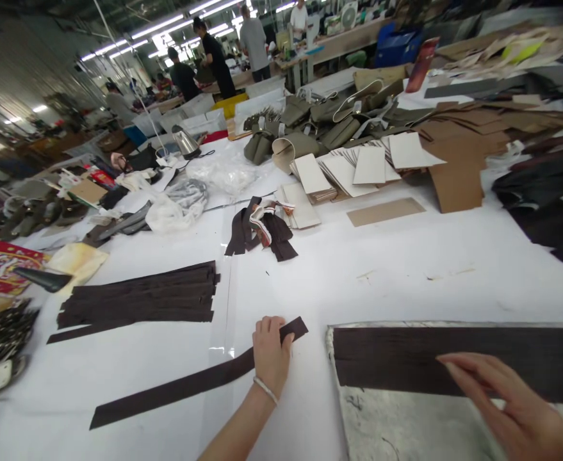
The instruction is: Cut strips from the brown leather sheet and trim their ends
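Observation:
My left hand (271, 358) wears a bracelet and has its fingers closed around a dark brown strip (180, 387) near its right end. The rest of that strip stretches left across the white tabletop. Over a pale, marked board (387, 422) at the lower right is my right hand (512, 397), slightly blurred, its thumb and finger pinched together. Its fingertips are at a wide band of dark brown strips (396, 358) lying along the board's upper part. Whether the pinch holds anything is not visible. A stack of similar brown strips (141, 298) lies to the left.
Short dark pieces with a patterned ribbon (262, 227) lie mid-table. Behind are white cards (370, 166), brown sheets (464, 153) and olive pieces (305, 121). A black-handled tool (43, 278) and a red printed box (2, 262) sit at left. Several people stand in the background.

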Action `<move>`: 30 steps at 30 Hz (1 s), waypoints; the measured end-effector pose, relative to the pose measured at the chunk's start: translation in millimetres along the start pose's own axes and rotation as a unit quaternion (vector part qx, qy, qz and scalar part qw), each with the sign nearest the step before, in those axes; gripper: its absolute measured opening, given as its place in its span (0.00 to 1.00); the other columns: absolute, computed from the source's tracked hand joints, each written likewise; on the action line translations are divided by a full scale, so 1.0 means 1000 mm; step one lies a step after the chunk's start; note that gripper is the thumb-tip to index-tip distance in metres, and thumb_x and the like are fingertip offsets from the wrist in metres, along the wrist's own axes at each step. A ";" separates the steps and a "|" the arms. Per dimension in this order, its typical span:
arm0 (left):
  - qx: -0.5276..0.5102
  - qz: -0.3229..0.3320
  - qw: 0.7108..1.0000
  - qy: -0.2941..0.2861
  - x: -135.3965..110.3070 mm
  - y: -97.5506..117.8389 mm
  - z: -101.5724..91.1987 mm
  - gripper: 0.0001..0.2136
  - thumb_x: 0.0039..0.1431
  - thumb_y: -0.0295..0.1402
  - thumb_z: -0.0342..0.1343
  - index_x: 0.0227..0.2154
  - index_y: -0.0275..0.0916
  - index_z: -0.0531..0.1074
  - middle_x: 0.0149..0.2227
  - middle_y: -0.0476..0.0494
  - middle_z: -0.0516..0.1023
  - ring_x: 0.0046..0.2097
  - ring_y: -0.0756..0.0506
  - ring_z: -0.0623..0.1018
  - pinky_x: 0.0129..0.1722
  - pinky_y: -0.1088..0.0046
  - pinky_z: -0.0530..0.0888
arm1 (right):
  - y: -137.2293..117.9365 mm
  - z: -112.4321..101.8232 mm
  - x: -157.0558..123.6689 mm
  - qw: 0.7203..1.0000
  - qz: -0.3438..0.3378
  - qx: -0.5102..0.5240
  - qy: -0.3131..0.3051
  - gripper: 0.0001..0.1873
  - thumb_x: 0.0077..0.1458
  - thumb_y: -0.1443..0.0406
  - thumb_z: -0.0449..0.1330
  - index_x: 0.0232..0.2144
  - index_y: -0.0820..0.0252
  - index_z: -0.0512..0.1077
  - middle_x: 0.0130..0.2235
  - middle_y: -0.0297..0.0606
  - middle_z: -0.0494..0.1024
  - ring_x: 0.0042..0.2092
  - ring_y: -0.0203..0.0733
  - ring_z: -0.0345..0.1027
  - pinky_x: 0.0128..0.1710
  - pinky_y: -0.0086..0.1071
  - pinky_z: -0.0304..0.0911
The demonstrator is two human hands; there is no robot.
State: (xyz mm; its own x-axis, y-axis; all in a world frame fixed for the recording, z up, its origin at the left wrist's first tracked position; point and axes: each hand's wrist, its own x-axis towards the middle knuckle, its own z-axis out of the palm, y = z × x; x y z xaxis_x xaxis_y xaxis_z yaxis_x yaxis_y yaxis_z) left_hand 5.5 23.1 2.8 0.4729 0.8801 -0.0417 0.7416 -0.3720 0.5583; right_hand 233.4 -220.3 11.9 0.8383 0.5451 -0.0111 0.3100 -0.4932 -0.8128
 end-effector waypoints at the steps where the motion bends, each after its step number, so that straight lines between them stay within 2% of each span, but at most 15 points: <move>1: -0.001 -0.001 1.000 -0.013 0.001 -0.001 -0.001 0.07 0.51 0.24 0.54 0.33 0.39 0.69 0.38 0.42 0.71 0.45 0.39 0.67 0.45 0.59 0.64 | -0.012 0.011 -0.009 1.000 -0.018 -0.001 -0.026 0.16 0.45 0.44 0.56 0.33 0.38 0.73 0.43 0.44 0.73 0.45 0.54 0.67 0.33 0.45 0.66; 4: -0.021 -0.011 0.999 -0.035 0.003 -0.002 -0.003 0.05 0.49 0.22 0.54 0.25 0.40 0.68 0.34 0.43 0.71 0.42 0.40 0.67 0.43 0.61 0.63 | -0.046 0.053 -0.029 0.994 -0.041 0.022 -0.102 0.16 0.51 0.47 0.54 0.34 0.46 0.73 0.42 0.42 0.73 0.42 0.50 0.68 0.40 0.43 0.67; 7: -0.054 -0.002 0.998 -0.041 -0.001 -0.002 -0.011 0.06 0.49 0.22 0.52 0.25 0.40 0.67 0.34 0.45 0.71 0.41 0.43 0.68 0.42 0.64 0.64 | -0.073 0.093 -0.039 0.986 -0.027 0.066 -0.154 0.18 0.54 0.48 0.52 0.37 0.50 0.72 0.42 0.41 0.73 0.42 0.46 0.67 0.42 0.38 0.66; 10: -0.142 0.008 0.986 -0.086 -0.010 -0.002 -0.026 0.04 0.52 0.24 0.50 0.27 0.41 0.65 0.29 0.50 0.69 0.35 0.47 0.68 0.37 0.70 0.64 | -0.096 0.121 -0.041 0.975 0.018 0.117 -0.188 0.24 0.52 0.47 0.55 0.45 0.55 0.70 0.44 0.41 0.73 0.44 0.45 0.68 0.42 0.36 0.67; 12: -0.223 0.002 0.966 -0.135 -0.018 0.000 -0.037 0.03 0.53 0.26 0.50 0.27 0.41 0.63 0.25 0.53 0.66 0.31 0.49 0.66 0.33 0.72 0.63 | -0.109 0.134 -0.043 0.966 0.043 0.141 -0.210 0.29 0.48 0.47 0.59 0.48 0.56 0.68 0.44 0.42 0.73 0.44 0.46 0.68 0.42 0.35 0.67; 13: -0.260 -0.003 0.953 -0.156 -0.022 0.000 -0.043 0.03 0.52 0.27 0.51 0.27 0.41 0.63 0.25 0.53 0.66 0.30 0.50 0.66 0.32 0.73 0.62 | -0.114 0.139 -0.045 0.962 0.048 0.144 -0.225 0.28 0.47 0.47 0.60 0.46 0.57 0.69 0.42 0.41 0.74 0.42 0.45 0.68 0.41 0.34 0.66; 15: -0.319 -0.018 0.929 -0.186 -0.028 0.001 -0.050 0.06 0.50 0.27 0.53 0.31 0.41 0.64 0.26 0.53 0.68 0.31 0.50 0.67 0.32 0.74 0.62 | -0.121 0.146 -0.049 0.958 0.054 0.142 -0.243 0.20 0.48 0.48 0.59 0.35 0.57 0.71 0.33 0.38 0.74 0.36 0.43 0.67 0.37 0.33 0.66; 16: -0.339 -0.027 0.919 -0.198 -0.030 0.001 -0.052 0.09 0.49 0.27 0.54 0.35 0.41 0.64 0.26 0.54 0.68 0.30 0.50 0.67 0.31 0.75 0.62 | -0.123 0.148 -0.050 0.957 0.057 0.144 -0.246 0.19 0.50 0.48 0.57 0.29 0.57 0.70 0.29 0.36 0.72 0.32 0.41 0.66 0.34 0.32 0.65; 18: -0.360 -0.042 0.901 -0.239 -0.032 -0.001 -0.055 0.14 0.47 0.27 0.56 0.39 0.40 0.65 0.24 0.55 0.68 0.28 0.51 0.67 0.28 0.75 0.61 | -0.121 0.146 -0.052 0.953 0.070 0.160 -0.250 0.21 0.52 0.47 0.55 0.24 0.58 0.66 0.24 0.34 0.68 0.29 0.38 0.62 0.30 0.30 0.63; 19: -0.357 -0.047 0.894 -0.267 -0.031 -0.003 -0.055 0.13 0.46 0.27 0.56 0.38 0.39 0.67 0.23 0.55 0.68 0.27 0.51 0.67 0.27 0.75 0.60 | -0.118 0.141 -0.051 0.950 0.076 0.171 -0.250 0.21 0.52 0.47 0.55 0.24 0.58 0.66 0.24 0.33 0.67 0.28 0.38 0.61 0.29 0.29 0.62; 21: -0.338 -0.061 0.881 -0.325 -0.030 -0.007 -0.055 0.06 0.46 0.29 0.56 0.30 0.37 0.70 0.21 0.53 0.70 0.25 0.51 0.68 0.26 0.75 0.62 | -0.107 0.125 -0.044 0.947 0.086 0.185 -0.247 0.21 0.51 0.47 0.56 0.24 0.58 0.65 0.24 0.32 0.66 0.28 0.36 0.61 0.28 0.28 0.60; 23: -0.317 -0.083 0.870 -0.367 -0.030 -0.010 -0.055 0.05 0.46 0.32 0.55 0.22 0.36 0.69 0.20 0.51 0.72 0.23 0.51 0.69 0.26 0.74 0.63 | -0.090 0.098 -0.033 0.956 0.102 0.179 -0.210 0.22 0.49 0.46 0.57 0.22 0.58 0.62 0.22 0.31 0.63 0.26 0.35 0.60 0.26 0.27 0.59; 26: -0.278 -0.099 0.870 -0.394 -0.031 -0.016 -0.054 0.08 0.46 0.36 0.54 0.20 0.36 0.68 0.19 0.49 0.73 0.20 0.51 0.69 0.23 0.74 0.63 | -0.054 0.040 -0.014 0.971 0.141 0.155 -0.117 0.24 0.44 0.45 0.60 0.20 0.58 0.60 0.21 0.30 0.63 0.25 0.36 0.62 0.26 0.28 0.59; 30: -0.225 -0.085 0.872 -0.426 -0.033 -0.026 -0.043 0.15 0.49 0.44 0.54 0.20 0.37 0.67 0.19 0.49 0.74 0.19 0.52 0.69 0.23 0.75 0.62 | 0.008 -0.054 0.002 0.969 0.210 0.128 -0.007 0.25 0.36 0.44 0.64 0.21 0.59 0.65 0.21 0.34 0.67 0.26 0.37 0.63 0.27 0.30 0.63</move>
State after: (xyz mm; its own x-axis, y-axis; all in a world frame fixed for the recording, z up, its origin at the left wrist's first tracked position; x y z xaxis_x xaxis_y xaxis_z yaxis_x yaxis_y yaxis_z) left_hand -49.6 16.7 24.9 0.6987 0.3010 -0.6490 0.6640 0.0649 0.7449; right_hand 262.4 -260.0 36.5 0.8599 0.3427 -0.3784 -0.1797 -0.4907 -0.8526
